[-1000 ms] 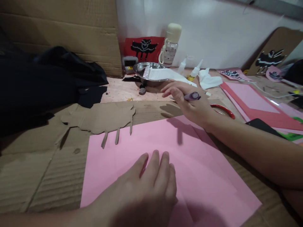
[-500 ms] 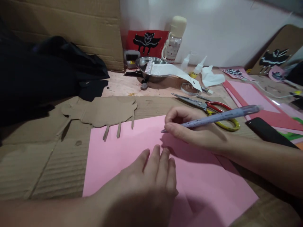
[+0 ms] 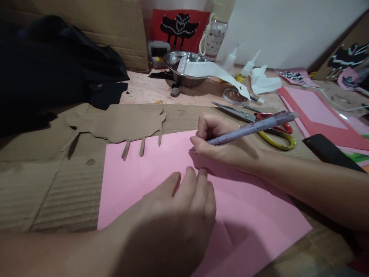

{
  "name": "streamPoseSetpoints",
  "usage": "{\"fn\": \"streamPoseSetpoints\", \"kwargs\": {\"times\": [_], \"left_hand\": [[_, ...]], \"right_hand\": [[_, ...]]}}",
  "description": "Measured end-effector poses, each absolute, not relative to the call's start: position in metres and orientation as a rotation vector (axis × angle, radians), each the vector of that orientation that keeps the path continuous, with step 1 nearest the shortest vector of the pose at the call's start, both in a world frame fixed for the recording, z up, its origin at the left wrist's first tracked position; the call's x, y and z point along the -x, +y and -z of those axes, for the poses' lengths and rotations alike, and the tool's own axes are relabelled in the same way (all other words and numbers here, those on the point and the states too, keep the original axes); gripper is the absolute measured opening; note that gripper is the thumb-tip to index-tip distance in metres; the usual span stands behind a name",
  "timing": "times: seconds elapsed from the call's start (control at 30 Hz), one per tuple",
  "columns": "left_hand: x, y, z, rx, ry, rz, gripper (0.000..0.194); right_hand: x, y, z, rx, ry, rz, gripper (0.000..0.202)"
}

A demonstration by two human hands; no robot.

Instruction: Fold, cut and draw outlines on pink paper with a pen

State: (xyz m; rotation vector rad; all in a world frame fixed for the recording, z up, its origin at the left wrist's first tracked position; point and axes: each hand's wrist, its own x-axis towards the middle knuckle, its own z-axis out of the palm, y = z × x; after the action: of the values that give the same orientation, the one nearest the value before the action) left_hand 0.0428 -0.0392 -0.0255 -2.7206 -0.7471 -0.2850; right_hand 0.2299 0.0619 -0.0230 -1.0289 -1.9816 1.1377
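Near the far edge of the pink paper [image 3: 135, 181], seen in the head view, the right hand [image 3: 221, 144] pinches a pen [image 3: 256, 127] between thumb and fingers, its tip pointing down at the paper. The left hand [image 3: 175, 215] lies palm down across the paper's middle and near part, fingers slightly spread and gripping nothing; the two hands are apart. Under the paper is corrugated cardboard [image 3: 77, 200], and by the paper's far left corner lies a cardboard cutout [image 3: 123, 123], three narrow strips of it reaching over the far edge. Scissors [image 3: 233, 111] with one red and one yellow handle loop lie beyond the right hand. Farther back on the surface [image 3: 141, 92] sits a metal bowl [image 3: 170, 61] with a white strip [image 3: 210, 71] hanging over its rim. Dark material [image 3: 57, 69] fills the far left.
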Motion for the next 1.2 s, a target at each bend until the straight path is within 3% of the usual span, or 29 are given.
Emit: {"fn": "streamPoseSetpoints", "kwargs": {"times": [0.37, 0.53, 0.93, 1.2], "left_hand": [[-0.0474, -0.0396, 0.0203, 2.762, -0.891, 0.194, 0.039], [-0.0477, -0.0402, 0.0171, 2.743, -0.876, 0.225, 0.038], [-0.0465, -0.0412, 0.0217, 2.760, -0.877, 0.170, 0.041], [-0.0438, -0.0415, 0.0214, 2.766, -0.870, 0.178, 0.041]], "right_hand": [[-0.2240, 0.0548, 0.0234, 1.041, -1.704, -1.487, 0.034], [-0.2205, 0.0542, 0.0180, 1.046, -1.583, -1.644, 0.052], [-0.2256, 0.0557, 0.0196, 1.077, -1.772, -1.370, 0.039], [-0.2251, 0.0559, 0.0216, 1.065, -1.683, -1.492, 0.039]]}}
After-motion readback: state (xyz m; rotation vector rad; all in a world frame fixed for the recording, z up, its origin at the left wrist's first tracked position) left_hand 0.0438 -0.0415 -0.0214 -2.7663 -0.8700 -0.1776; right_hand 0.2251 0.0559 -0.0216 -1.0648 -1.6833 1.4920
